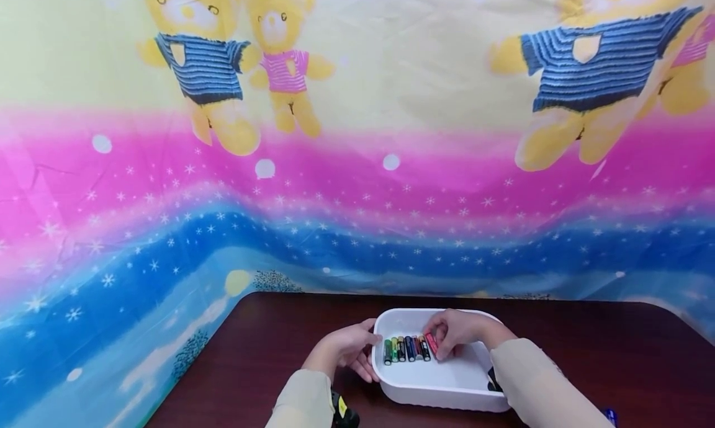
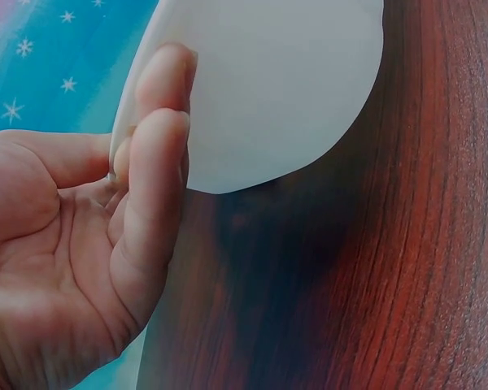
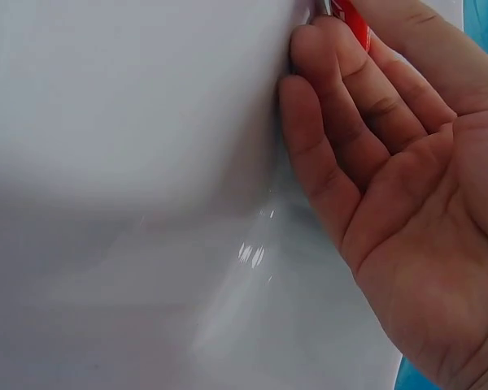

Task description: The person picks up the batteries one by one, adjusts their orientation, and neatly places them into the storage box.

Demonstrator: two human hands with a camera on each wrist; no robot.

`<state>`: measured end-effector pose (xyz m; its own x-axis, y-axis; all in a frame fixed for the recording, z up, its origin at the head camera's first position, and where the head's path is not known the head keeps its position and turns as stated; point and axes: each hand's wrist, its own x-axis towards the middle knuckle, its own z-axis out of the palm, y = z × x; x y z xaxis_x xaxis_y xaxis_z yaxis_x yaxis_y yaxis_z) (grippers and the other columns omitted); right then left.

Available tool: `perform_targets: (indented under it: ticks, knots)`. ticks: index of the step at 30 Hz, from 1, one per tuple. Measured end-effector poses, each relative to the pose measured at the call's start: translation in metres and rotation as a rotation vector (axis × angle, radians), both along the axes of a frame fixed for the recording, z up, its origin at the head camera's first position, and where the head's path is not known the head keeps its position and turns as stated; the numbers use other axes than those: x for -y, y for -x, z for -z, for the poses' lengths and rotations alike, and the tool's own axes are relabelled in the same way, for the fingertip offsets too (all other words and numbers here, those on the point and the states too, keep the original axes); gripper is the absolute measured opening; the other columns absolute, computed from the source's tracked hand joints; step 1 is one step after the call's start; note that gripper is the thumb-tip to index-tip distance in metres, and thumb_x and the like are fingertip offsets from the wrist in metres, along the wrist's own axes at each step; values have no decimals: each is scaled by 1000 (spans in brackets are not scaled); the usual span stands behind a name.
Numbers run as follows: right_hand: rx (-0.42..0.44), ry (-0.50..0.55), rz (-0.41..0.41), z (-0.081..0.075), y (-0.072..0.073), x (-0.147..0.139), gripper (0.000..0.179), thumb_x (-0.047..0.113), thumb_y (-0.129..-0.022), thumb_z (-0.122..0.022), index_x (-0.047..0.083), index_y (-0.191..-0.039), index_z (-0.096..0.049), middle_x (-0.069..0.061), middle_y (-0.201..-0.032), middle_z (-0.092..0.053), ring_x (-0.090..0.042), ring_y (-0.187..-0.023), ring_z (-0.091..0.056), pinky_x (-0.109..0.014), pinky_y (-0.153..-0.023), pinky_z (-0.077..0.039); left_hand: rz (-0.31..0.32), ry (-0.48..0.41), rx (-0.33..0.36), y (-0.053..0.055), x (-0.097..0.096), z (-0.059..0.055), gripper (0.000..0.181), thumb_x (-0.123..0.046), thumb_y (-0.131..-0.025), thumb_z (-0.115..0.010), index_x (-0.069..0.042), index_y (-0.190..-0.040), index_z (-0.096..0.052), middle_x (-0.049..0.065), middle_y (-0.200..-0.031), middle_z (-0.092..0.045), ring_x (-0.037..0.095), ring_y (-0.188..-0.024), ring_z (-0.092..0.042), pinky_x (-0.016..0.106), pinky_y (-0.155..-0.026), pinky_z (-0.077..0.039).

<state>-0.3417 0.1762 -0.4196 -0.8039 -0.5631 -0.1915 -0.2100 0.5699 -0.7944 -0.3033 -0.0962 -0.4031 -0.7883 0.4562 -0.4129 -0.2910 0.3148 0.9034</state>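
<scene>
A white plastic tray (image 1: 441, 398) stands on the table, tilted up a little at its left side in the left wrist view. My left hand (image 1: 350, 347) grips its left wall, thumb at the rim and fingers against the outside. Several batteries (image 1: 411, 348) in green, black, blue and other colours lie side by side in a row inside. At the row's right end, my right hand (image 1: 457, 332) pinches a red battery (image 1: 431, 342), slightly slanted. Only part of that red battery (image 3: 355, 26) shows past the fingers in the right wrist view.
The dark wood-grain table (image 1: 268, 335) extends to both sides of the tray. A small blue object (image 1: 611, 415) lies near the front right, partly cut off by the frame. Behind the table hangs a cloth (image 1: 357, 229) printed with bears and snowflakes.
</scene>
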Motion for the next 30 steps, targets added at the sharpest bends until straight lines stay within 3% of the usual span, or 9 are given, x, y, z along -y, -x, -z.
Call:
perform_targets:
  ticks: [22, 30]
  knots:
    - [17, -5, 9, -4, -4, 3, 44, 0, -69, -77, 4, -110, -61, -6, -72, -63, -14, -55, -57, -27, -47, -48, -9, 0, -29, -2, 0, -1, 47, -17, -99, -43, -14, -143, -26, 25, -86, -62, 32, -58, -66, 40, -52, -56]
    - [84, -92, 36, -12, -4, 4, 49, 2, -68, -78, 9, -114, -62, -6, -77, -61, -15, -57, -54, -25, -49, -46, -4, -1, -39, -2, 2, 2, 45, -18, -99, -43, -12, -141, -27, 25, -83, -63, 33, -60, -66, 40, -52, -56]
